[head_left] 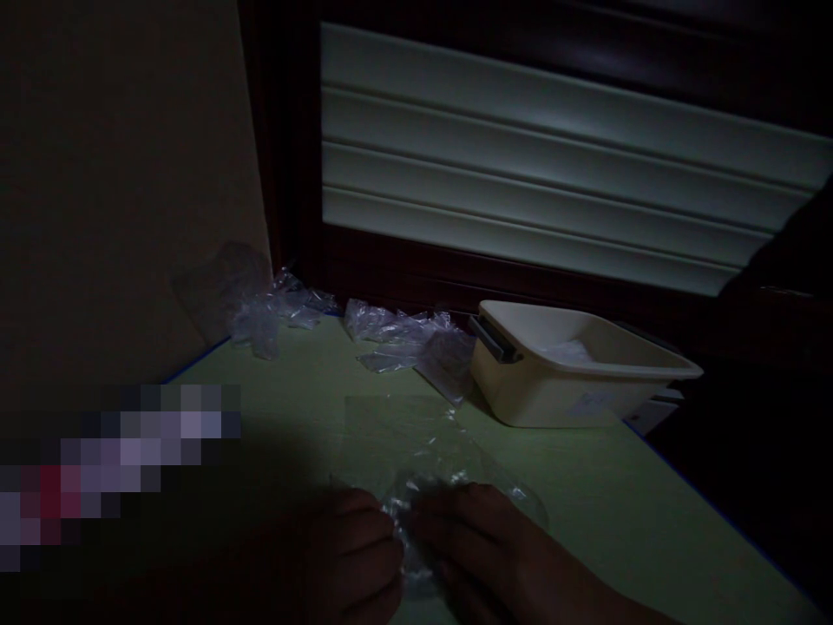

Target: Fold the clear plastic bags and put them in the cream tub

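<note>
A clear plastic bag (383, 434) lies on the green tabletop in front of me, its far part spread flat. Between my hands its near part is bunched and shiny. My left hand (364, 555) has its fingers curled in at the left side of the crumpled film, gripping it. From the right, my right hand (488, 547) lies over the bag with fingers extended and pointing left. Its fingertips are dim and its thumb is mostly hidden. The light is very low.
Crumpled clear plastic (279, 308) lies at the far left corner, with more crumpled plastic bags (407, 334) beside it. A cream plastic bin (553, 395) with a dark handle, something pale inside, stands at the right edge. A slatted panel (521, 165) rises behind; a pixelated patch covers the left.
</note>
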`<state>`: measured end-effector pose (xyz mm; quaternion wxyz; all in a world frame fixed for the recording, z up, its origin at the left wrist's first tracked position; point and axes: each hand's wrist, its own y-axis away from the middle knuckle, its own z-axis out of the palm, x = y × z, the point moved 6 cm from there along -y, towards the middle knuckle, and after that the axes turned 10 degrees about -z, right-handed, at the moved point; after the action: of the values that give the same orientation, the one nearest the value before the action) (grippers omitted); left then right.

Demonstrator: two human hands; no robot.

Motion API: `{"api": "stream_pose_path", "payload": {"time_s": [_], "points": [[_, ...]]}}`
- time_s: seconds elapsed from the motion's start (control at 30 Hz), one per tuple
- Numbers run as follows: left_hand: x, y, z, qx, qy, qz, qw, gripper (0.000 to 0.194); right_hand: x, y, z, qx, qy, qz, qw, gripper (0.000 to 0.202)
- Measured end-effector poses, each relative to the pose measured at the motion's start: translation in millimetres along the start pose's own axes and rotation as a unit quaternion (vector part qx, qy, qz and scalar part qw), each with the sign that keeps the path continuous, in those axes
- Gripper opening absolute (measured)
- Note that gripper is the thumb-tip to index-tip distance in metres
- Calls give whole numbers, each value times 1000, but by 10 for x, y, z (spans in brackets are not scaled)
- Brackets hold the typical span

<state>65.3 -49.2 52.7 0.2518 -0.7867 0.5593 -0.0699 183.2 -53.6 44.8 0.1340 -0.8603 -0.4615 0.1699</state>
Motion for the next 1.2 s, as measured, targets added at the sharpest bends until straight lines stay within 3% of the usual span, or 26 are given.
{"api": "stream_pose_path", "payload": {"time_s": [0.23, 0.5, 0.67, 0.8, 0.87, 1.03, 1.2], "points": [[-47, 135, 28, -10, 12, -48, 999, 16, 121, -2, -124, -21, -17, 70, 997, 34], [-43, 129, -18, 15, 39, -44, 998, 23, 50, -4, -40, -29, -28, 48, 998, 43], [-60, 132, 12, 6, 42, -41, 998, 18, 83, -13, -305, 3, -154, 76, 985, 35], [-39, 64, -41, 31, 42, -24, 998, 12, 141, 32, -418, -84, -287, 107, 948, 17], [-20, 45, -66, 42, 54, -14, 998, 15, 137, 49, -439, -108, -323, 101, 935, 17], [-5, 73, -54, 58, 76, -30, 995, 13, 89, 17, -417, -77, -321, 68, 942, 24], [22, 65, -31, 56, 82, -33, 994, 12, 33, -44, -311, -134, -279, 57, 949, 10]]}}
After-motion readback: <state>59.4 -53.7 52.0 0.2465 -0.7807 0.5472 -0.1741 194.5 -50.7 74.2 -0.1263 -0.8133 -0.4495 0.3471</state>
